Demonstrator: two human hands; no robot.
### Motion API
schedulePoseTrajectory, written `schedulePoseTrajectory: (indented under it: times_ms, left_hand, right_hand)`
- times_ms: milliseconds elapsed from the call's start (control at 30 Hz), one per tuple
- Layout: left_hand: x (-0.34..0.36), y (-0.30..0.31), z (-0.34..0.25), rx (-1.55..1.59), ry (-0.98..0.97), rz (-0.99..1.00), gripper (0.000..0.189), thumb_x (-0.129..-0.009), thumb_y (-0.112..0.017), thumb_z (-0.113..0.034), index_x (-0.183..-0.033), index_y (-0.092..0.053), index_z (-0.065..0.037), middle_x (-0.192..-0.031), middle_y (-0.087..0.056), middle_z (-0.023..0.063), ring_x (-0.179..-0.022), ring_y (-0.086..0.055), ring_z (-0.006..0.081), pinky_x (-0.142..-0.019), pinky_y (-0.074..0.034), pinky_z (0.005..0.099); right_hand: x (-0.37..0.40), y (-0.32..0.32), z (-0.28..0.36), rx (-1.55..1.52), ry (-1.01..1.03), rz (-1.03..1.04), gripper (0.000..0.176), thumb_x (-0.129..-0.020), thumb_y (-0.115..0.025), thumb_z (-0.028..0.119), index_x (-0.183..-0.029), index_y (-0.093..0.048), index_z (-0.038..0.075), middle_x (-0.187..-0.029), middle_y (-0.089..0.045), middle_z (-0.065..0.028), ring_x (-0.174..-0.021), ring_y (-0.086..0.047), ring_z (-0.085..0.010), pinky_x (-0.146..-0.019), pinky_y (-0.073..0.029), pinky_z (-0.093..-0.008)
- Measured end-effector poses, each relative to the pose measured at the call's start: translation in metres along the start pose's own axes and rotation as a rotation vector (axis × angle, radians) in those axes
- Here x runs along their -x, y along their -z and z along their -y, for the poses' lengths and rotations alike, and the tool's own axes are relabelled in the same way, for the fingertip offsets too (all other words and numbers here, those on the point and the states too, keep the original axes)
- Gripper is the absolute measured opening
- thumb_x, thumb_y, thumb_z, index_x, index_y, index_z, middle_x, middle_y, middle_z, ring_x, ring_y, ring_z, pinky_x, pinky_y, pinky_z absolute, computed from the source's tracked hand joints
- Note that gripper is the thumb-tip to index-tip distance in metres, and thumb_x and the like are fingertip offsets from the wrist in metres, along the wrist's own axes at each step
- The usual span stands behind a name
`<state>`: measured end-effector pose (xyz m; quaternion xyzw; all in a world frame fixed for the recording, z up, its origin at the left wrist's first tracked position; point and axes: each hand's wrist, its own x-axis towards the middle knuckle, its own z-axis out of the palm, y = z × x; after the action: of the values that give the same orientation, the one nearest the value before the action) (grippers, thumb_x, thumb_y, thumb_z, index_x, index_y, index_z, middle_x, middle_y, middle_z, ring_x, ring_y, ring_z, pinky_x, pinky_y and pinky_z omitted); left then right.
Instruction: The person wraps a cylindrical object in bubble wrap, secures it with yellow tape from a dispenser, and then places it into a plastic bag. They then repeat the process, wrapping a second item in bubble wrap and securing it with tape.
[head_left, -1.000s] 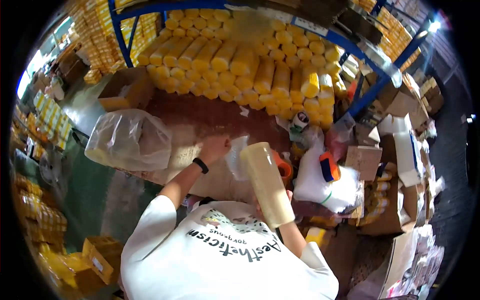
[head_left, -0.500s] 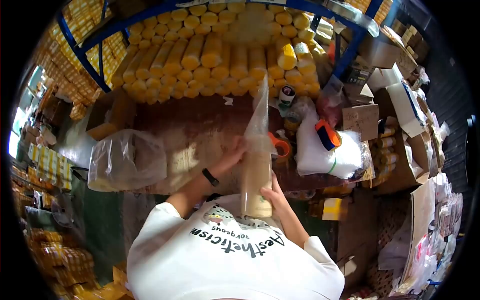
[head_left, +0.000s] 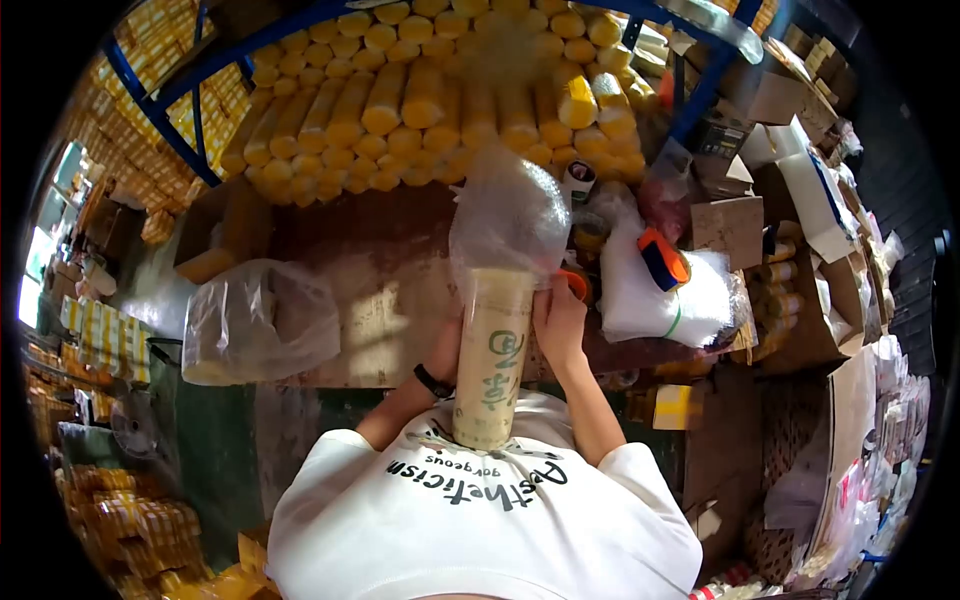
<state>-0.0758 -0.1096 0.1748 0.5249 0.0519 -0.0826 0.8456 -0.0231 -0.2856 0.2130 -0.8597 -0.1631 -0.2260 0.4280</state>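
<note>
A long stack of pale cups with green print (head_left: 495,365) stands against my chest, in a clear plastic sleeve (head_left: 510,215) whose loose end puffs out beyond the stack's far end. My right hand (head_left: 560,322) is closed on the sleeve at the stack's upper right. On the left side, my left hand (head_left: 450,345) lies against the stack, its fingers mostly hidden behind it. A dark band circles the left wrist. Just past my right hand is an orange tape roll (head_left: 573,284), partly covered.
Yellow-ended wrapped rolls (head_left: 405,105) are piled behind the brown table (head_left: 390,240). A clear bag (head_left: 262,322) lies at left, near an open carton (head_left: 225,235). At right are white plastic bags (head_left: 650,295) with an orange-and-blue tape dispenser (head_left: 663,260) on top.
The stack has turned so its green print faces up, and its sleeve end has opened from a narrow point into a wide puff. My right hand has moved up to the stack's far end.
</note>
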Motion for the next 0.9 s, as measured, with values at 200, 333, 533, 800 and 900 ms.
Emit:
schedulePoseTrajectory:
  times_ms: [200, 333, 533, 800, 900]
  left_hand:
    - [0.018, 0.032, 0.041, -0.163, -0.019, -0.233, 0.035, -0.101, -0.040, -0.023, -0.129, -0.047, -0.005, -0.113, -0.057, 0.0033, -0.098, -0.054, 0.0112, -0.086, -0.045, 0.0275]
    - [0.028, 0.060, 0.042, -0.307, 0.036, -0.035, 0.037, -0.098, -0.045, -0.012, -0.134, -0.043, -0.002, -0.125, -0.052, 0.0060, -0.110, -0.052, 0.0148, -0.097, -0.041, 0.0294]
    - [0.024, 0.061, 0.063, -0.033, 0.204, -0.087, 0.038, -0.099, -0.046, -0.025, -0.131, -0.048, -0.004, -0.122, -0.056, 0.0055, -0.108, -0.053, 0.0132, -0.097, -0.040, 0.0269]
    - [0.009, 0.076, 0.067, -0.325, 0.086, 0.086, 0.039, -0.100, -0.044, -0.025, -0.130, -0.048, -0.001, -0.117, -0.059, 0.0059, -0.106, -0.054, 0.0152, -0.093, -0.043, 0.0285]
    - [0.019, 0.082, 0.060, -0.640, 0.072, 0.197, 0.040, -0.100, -0.044, -0.027, -0.129, -0.049, -0.001, -0.111, -0.062, 0.0060, -0.100, -0.058, 0.0147, -0.089, -0.045, 0.0283]
  right_hand:
    - [0.052, 0.024, 0.004, -0.105, 0.550, 0.168, 0.011, -0.081, -0.058, -0.001, -0.092, -0.054, 0.000, -0.068, -0.053, -0.0177, -0.055, -0.055, -0.0361, -0.048, -0.044, -0.0358]
    - [0.066, -0.001, -0.006, -0.513, -0.356, 0.233, 0.030, -0.085, -0.065, 0.012, -0.108, -0.048, 0.003, -0.073, -0.059, -0.0098, -0.055, -0.058, -0.0176, -0.041, -0.043, -0.0289]
    - [0.061, -0.036, -0.041, -1.042, -0.938, 0.312, 0.033, -0.094, -0.052, 0.033, -0.115, -0.041, 0.009, -0.059, -0.049, -0.0036, -0.038, -0.043, -0.0132, -0.035, -0.037, -0.0270]
    - [0.064, -0.073, -0.104, -0.277, -0.274, 0.191, 0.026, -0.095, -0.042, 0.018, -0.086, -0.053, -0.003, -0.063, -0.050, -0.0177, -0.056, -0.052, -0.0278, -0.058, -0.042, -0.0372]
    - [0.077, -0.024, -0.066, -0.250, -0.192, 0.323, 0.020, -0.092, -0.044, 0.011, -0.085, -0.056, -0.003, -0.063, -0.051, -0.0187, -0.052, -0.051, -0.0264, -0.053, -0.041, -0.0346]
